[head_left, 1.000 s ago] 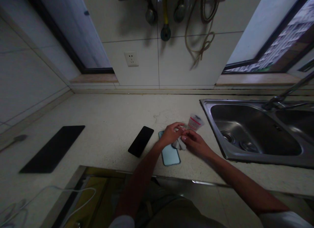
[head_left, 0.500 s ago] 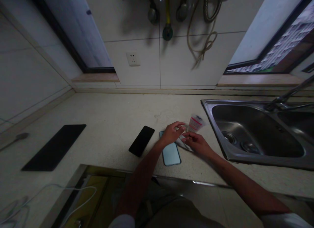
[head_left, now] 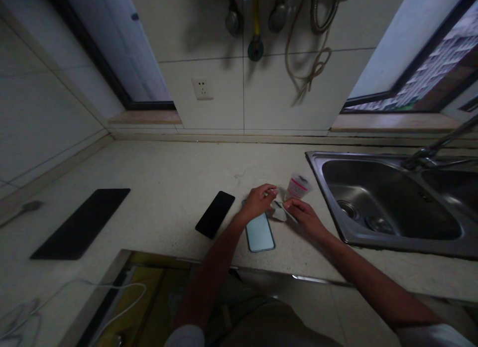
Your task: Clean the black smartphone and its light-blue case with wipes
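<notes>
**Crumpled scrap between both hands, sink just to the right**

Left fingers [head_left: 268, 192] are curled together just above a crumpled whitish scrap [head_left: 279, 211], maybe pinching something thin, can't really tell. Right fingers [head_left: 293, 205] sit loosely open against the scrap's other side, no clear clamp. Right hand [head_left: 304, 218], left hand [head_left: 257, 201].

Just past the right fingers is a clear plastic bag [head_left: 298, 186] with red print, too small to read. Under the left hand lies a pale blue phone [head_left: 259, 232], with a black phone [head_left: 215, 214] beside it. The steel sink [head_left: 315, 160] rim is close on the right. Further left there's open counter [head_left: 160, 173] before a black mat [head_left: 80, 224]. The counter's front edge runs just below the hands.
</notes>
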The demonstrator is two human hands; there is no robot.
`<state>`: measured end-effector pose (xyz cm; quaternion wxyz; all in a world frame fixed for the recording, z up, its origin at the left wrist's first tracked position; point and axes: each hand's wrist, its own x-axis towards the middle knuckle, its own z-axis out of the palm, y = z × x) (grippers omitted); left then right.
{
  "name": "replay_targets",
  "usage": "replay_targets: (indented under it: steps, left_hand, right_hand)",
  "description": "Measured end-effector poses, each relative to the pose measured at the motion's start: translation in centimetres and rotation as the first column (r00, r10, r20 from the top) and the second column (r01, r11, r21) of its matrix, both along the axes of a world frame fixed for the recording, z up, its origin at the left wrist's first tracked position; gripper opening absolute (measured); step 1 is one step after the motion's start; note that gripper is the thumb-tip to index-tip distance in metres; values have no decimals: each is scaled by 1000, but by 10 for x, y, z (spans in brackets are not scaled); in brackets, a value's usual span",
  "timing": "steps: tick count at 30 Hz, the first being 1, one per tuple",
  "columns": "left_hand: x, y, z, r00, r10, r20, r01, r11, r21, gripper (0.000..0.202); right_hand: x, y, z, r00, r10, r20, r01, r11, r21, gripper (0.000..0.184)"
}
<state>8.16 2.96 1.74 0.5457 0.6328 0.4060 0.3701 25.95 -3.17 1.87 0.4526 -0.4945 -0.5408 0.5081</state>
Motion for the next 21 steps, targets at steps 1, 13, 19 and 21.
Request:
replay_targets:
  steps: [1,13,19,21]
  left_hand:
    - [-1,0,1,1000,-5,-9,5,1000,9,32]
    - [-11,3,-1,956,13,-294,61,968,242,34]
    - [-12,1,1,883,-55,-465,205,939,277,41]
    - [-12,0,0,871,-96,-482,259,923,284,39]
  right_hand:
    - [1,0,0,1000,-11,-3,11,1000,7,49]
    - [6,1,-13,995,-52,-86,51,999,-17,48]
    - [6,3,-13,996,-52,-75,52,999,-5,49]
    - [5,2,-9,997,-56,-60,57,998,14,49]
